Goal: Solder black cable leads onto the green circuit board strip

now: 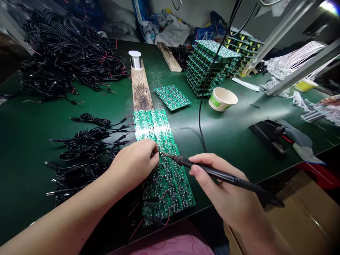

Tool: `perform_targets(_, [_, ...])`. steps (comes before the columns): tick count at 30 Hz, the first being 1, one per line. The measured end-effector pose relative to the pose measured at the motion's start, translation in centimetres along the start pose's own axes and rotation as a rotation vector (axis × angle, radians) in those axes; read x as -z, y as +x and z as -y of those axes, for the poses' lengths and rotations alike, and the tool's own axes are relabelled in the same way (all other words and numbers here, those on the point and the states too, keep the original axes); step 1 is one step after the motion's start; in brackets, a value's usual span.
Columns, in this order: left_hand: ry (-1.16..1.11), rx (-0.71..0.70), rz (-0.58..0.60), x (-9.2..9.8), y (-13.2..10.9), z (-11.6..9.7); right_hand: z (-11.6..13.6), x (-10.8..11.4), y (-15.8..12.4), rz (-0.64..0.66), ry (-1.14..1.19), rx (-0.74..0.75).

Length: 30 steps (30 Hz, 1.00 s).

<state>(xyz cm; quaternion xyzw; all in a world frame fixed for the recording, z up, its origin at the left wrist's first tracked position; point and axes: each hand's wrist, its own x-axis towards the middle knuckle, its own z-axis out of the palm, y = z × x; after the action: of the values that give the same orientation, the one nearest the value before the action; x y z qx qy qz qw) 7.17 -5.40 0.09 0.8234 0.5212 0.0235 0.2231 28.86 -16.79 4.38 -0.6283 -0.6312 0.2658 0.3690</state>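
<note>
Green bench, right hand gripping soldering iron, left hand pinching wire on board

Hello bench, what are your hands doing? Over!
Left hand down on circuit board, fingers curled by the tip. Right hand gripping soldering iron, tip at board. Black cable bundles lie left, clear of the tip.

hands: I count two, left hand and right hand
soldering iron: one
cup: one
solder spool: one
wood strips: two, long strip and short strip
board stacks: two, near stack and far stack
</note>
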Motion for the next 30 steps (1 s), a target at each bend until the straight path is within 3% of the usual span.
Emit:
perform_targets(11, [0.032,-0.022,-0.006,-0.4,0.2,0.1,-0.3,0.3,-0.9,-0.091,0.016,-0.026])
perform_targets(17, [-0.011,-0.094,-0.101,-0.5,0.0,0.7,-0.3,0.9,-1.4,-0.114,0.010,-0.022])
perform_targets(22, [-0.018,-0.213,-0.127,-0.4,-0.1,0.7,-0.6,1.1,-1.7,-0.089,0.024,-0.042])
perform_targets(30, [0.033,-0.187,-0.077,-0.6,0.0,0.7,-1.0,0.6,-1.1,-0.050,0.076,-0.098])
